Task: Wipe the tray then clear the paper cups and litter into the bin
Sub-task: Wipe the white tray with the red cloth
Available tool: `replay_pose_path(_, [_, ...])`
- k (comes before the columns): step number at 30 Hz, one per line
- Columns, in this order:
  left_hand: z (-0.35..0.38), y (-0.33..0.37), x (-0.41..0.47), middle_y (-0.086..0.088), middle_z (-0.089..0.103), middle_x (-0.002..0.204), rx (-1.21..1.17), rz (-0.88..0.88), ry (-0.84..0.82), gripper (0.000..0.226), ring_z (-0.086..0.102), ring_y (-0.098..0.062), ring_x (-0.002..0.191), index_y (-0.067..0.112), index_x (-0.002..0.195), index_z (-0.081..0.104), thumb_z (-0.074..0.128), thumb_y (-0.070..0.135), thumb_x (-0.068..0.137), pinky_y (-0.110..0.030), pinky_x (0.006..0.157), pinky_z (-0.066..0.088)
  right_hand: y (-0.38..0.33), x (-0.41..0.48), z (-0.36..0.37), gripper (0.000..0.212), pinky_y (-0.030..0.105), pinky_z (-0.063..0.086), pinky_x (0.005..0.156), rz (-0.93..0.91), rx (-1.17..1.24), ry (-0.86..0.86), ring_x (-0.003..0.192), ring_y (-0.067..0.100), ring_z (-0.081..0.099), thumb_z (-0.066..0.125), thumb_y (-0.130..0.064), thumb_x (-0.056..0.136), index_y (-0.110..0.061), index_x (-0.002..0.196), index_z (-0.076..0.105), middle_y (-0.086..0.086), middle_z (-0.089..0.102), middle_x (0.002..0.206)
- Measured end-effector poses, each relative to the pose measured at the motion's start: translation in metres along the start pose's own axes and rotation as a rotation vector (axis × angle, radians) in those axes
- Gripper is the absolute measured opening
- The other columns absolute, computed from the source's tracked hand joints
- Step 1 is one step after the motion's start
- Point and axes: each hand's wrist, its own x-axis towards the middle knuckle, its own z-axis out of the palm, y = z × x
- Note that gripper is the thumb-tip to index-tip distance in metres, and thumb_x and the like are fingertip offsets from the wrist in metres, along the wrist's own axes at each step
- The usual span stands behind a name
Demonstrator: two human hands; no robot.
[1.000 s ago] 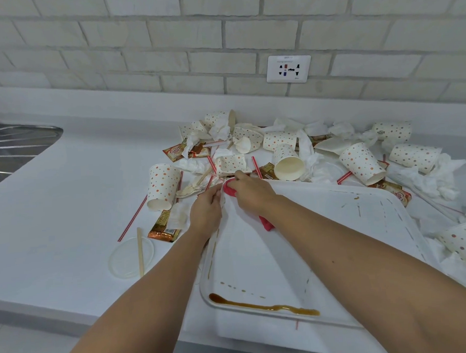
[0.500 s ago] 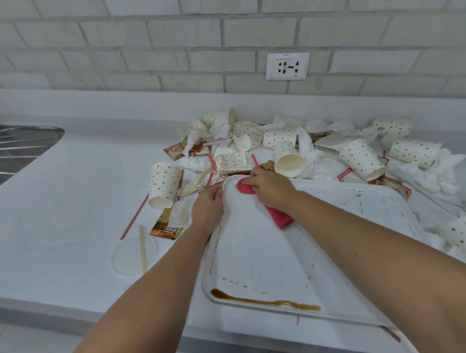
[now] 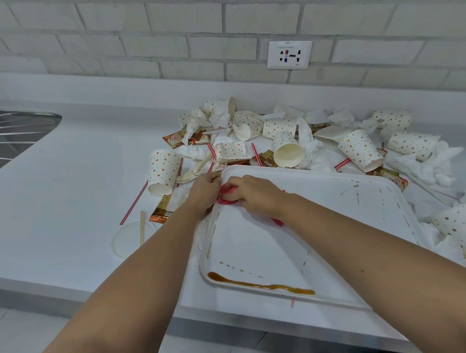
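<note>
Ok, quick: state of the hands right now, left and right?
Left hand: grips the tray rim at its far left corner.
Right hand: holds the red cloth, bunched, against the tray.

I have the tray [image 3: 335, 225] lying on the counter [image 3: 67, 189], close to its front edge. A spill [image 3: 260, 284] runs inside the tray along the near rim. At the tray's far left corner the left hand [image 3: 204, 191] sits on the rim. The right hand [image 3: 256, 194] is just beside it inside the tray, on the cloth [image 3: 226, 200]. Behind and right of the tray I see a heap of paper cups [image 3: 360, 150], napkins [image 3: 439, 164] and straws [image 3: 257, 150]. Left of the tray one cup [image 3: 163, 171] stands upturned. Nearer me lies a lid [image 3: 128, 239] with a stick [image 3: 142, 227] across it. The sink [image 3: 11, 138] is at far left, and the socket [image 3: 290, 55] is on the wall [image 3: 140, 33] behind the heap.
</note>
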Motion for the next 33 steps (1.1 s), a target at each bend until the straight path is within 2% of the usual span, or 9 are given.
replay_pose_path(2, [0.000, 0.003, -0.004, -0.018, 0.068, 0.101, 0.007, 0.017, 0.004, 0.030, 0.061, -0.029, 0.099, 0.010, 0.098, 0.069, 0.042, 0.018, 0.086, -0.051, 0.094, 0.047, -0.005, -0.006, 0.002, 0.041, 0.034, 0.043, 0.086, -0.052, -0.012, -0.015, 0.112, 0.017, 0.044, 0.047, -0.014, 0.096, -0.040, 0.126, 0.056, -0.011, 0.047, 0.131])
replay_pose_path(4, [0.000, 0.007, -0.009, -0.011, 0.066, 0.114, 0.061, 0.054, 0.013, 0.034, 0.058, -0.028, 0.109, 0.013, 0.116, 0.064, 0.040, 0.013, 0.093, -0.046, 0.099, 0.045, -0.008, -0.014, 0.000, 0.040, 0.030, 0.041, 0.090, -0.091, 0.065, -0.042, 0.113, 0.016, 0.043, 0.046, -0.012, 0.095, -0.036, 0.125, 0.059, -0.010, 0.048, 0.132])
replay_pose_path(7, [0.003, 0.009, -0.015, -0.010, 0.061, 0.125, 0.155, 0.116, 0.034, 0.036, 0.053, -0.028, 0.118, 0.014, 0.126, 0.058, 0.037, 0.014, 0.097, -0.044, 0.103, 0.041, 0.001, -0.023, -0.006, 0.043, 0.034, 0.040, 0.097, -0.044, 0.179, -0.063, 0.116, 0.017, 0.046, 0.048, -0.001, 0.090, -0.027, 0.121, 0.064, -0.007, 0.052, 0.129])
replay_pose_path(12, [0.005, 0.010, -0.015, -0.008, 0.057, 0.131, 0.218, 0.101, 0.057, 0.036, 0.048, -0.027, 0.122, 0.013, 0.130, 0.054, 0.034, 0.018, 0.100, -0.038, 0.105, 0.037, 0.021, -0.021, -0.009, 0.046, 0.037, 0.042, 0.093, 0.173, 0.198, 0.091, 0.116, 0.020, 0.048, 0.041, 0.000, 0.091, -0.024, 0.123, 0.063, -0.004, 0.053, 0.126])
replay_pose_path(17, [0.009, 0.006, -0.015, -0.011, 0.063, 0.119, 0.217, 0.130, 0.114, 0.035, 0.055, -0.029, 0.112, 0.011, 0.121, 0.060, 0.035, 0.015, 0.098, -0.035, 0.093, 0.041, -0.001, -0.015, -0.003, 0.037, 0.035, 0.042, 0.091, 0.097, 0.116, 0.049, 0.112, 0.018, 0.042, 0.043, -0.019, 0.094, -0.031, 0.126, 0.059, -0.007, 0.048, 0.129])
replay_pose_path(20, [0.010, 0.003, -0.015, -0.014, 0.067, 0.107, 0.196, 0.173, 0.143, 0.033, 0.059, -0.031, 0.102, 0.009, 0.113, 0.064, 0.036, 0.014, 0.097, -0.037, 0.086, 0.046, -0.015, -0.018, 0.002, 0.032, 0.033, 0.041, 0.088, 0.014, 0.141, 0.042, 0.097, 0.012, 0.035, 0.045, -0.030, 0.094, -0.036, 0.119, 0.063, -0.013, 0.049, 0.127])
replay_pose_path(24, [0.010, 0.003, -0.015, -0.012, 0.064, 0.120, 0.190, 0.176, 0.149, 0.035, 0.055, -0.027, 0.112, 0.013, 0.124, 0.059, 0.037, 0.012, 0.097, -0.033, 0.094, 0.042, -0.025, -0.024, 0.004, 0.031, 0.034, 0.044, 0.082, -0.087, 0.096, 0.000, 0.091, 0.010, 0.030, 0.047, -0.028, 0.094, -0.035, 0.120, 0.063, -0.015, 0.050, 0.125])
replay_pose_path(29, [0.011, 0.000, -0.013, -0.006, 0.054, 0.136, 0.191, 0.182, 0.157, 0.038, 0.046, -0.023, 0.127, 0.017, 0.134, 0.050, 0.036, 0.015, 0.099, -0.029, 0.103, 0.034, -0.025, -0.041, 0.005, 0.028, 0.029, 0.040, 0.080, -0.202, 0.120, -0.046, 0.091, 0.015, 0.038, 0.052, -0.021, 0.094, -0.026, 0.118, 0.067, -0.010, 0.056, 0.127])
replay_pose_path(33, [0.011, 0.000, -0.014, -0.006, 0.053, 0.137, 0.187, 0.185, 0.166, 0.039, 0.045, -0.024, 0.128, 0.018, 0.135, 0.050, 0.035, 0.015, 0.099, -0.030, 0.104, 0.034, -0.001, -0.050, 0.001, 0.024, 0.028, 0.040, 0.089, -0.077, 0.201, 0.098, 0.094, 0.018, 0.047, 0.056, -0.017, 0.092, -0.021, 0.111, 0.071, 0.000, 0.058, 0.120])
